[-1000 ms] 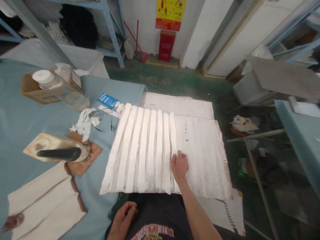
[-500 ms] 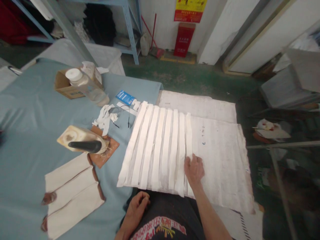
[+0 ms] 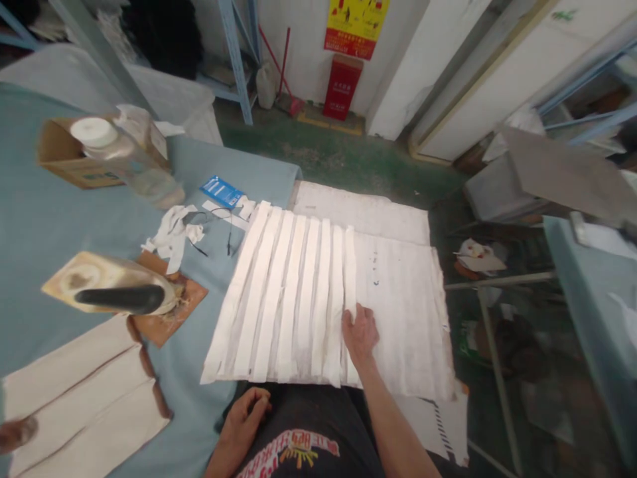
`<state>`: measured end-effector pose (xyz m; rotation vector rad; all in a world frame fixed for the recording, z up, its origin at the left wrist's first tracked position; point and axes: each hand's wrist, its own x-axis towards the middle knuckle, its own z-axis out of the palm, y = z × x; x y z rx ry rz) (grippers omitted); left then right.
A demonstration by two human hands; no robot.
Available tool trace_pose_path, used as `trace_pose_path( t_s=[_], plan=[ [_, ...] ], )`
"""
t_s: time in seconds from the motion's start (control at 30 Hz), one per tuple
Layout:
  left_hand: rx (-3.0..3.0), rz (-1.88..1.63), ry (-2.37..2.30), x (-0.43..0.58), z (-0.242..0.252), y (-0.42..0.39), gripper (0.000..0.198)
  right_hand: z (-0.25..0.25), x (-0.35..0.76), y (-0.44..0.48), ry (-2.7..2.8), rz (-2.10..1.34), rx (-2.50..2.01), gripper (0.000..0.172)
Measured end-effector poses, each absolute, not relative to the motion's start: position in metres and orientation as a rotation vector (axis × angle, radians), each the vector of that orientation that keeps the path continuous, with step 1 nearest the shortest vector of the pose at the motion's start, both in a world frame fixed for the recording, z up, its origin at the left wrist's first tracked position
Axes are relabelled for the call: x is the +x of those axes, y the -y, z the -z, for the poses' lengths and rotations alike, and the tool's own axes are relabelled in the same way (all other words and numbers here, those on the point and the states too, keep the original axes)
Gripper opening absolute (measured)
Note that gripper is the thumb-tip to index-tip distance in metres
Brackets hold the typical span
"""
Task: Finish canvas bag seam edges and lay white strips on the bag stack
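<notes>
White strips (image 3: 283, 299) lie side by side, running lengthwise across the left part of a pale board (image 3: 408, 312). My right hand (image 3: 361, 332) rests on the board with its fingers curled at the edge of the rightmost strip (image 3: 351, 265), thumb and forefinger closed on it. Below the board's near edge, my left hand (image 3: 246, 415) lies against my dark shirt, fingers curled in. Nothing shows in that hand. Further left on the table are off-white folded cloth pieces (image 3: 84, 392) with brown edging.
On the blue-green tabletop (image 3: 239, 159) stand a yellowed container with a black handle (image 3: 119, 285) on a brown pad (image 3: 169, 312), a white-capped bottle (image 3: 134, 166) and a cardboard box (image 3: 64, 153). Glasses (image 3: 219, 226), white scraps (image 3: 172, 232) and a blue packet (image 3: 222, 191) lie nearby.
The view has turned to the right, so everything sits further left and a second blue-green surface shows at the right. Both hands keep the same place relative to the board.
</notes>
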<state>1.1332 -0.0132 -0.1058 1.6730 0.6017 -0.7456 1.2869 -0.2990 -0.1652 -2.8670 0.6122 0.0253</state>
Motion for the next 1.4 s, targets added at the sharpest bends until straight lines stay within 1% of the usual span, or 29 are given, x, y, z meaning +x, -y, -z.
trace_pose_path(
  t_s=[0.17,0.27,0.53,0.67,0.8,0.97,1.17,1.4],
  plan=[
    [1.671,0.792,-0.587,1.135,0.111,0.011,0.051,0.167,1.286,0.299,-0.629,-0.064,-2.833,0.035],
    [1.679,0.796,-0.578,1.133,0.113,0.011,0.051,0.167,1.288,0.299,-0.675,-0.088,-2.776,0.036],
    [1.706,0.794,-0.580,1.130,0.113,0.010,0.052,0.168,1.303,0.307,-0.904,-0.230,-2.575,0.032],
    [1.699,0.782,-0.592,1.129,0.111,0.012,0.056,0.169,1.312,0.313,-0.945,-0.305,-2.508,0.032],
    [1.698,0.777,-0.606,1.126,0.110,0.015,0.059,0.170,1.319,0.318,-0.962,-0.371,-2.473,0.032],
    [1.701,0.772,-0.604,1.129,0.107,0.020,0.057,0.167,1.325,0.322,-0.944,-0.437,-2.475,0.032],
    [1.709,0.770,-0.613,1.134,0.106,0.028,0.061,0.161,1.328,0.325,-0.897,-0.489,-2.484,0.032],
    [1.715,0.773,-0.611,1.139,0.103,0.040,0.060,0.160,1.332,0.332,-0.885,-0.529,-2.419,0.033]
  ],
)
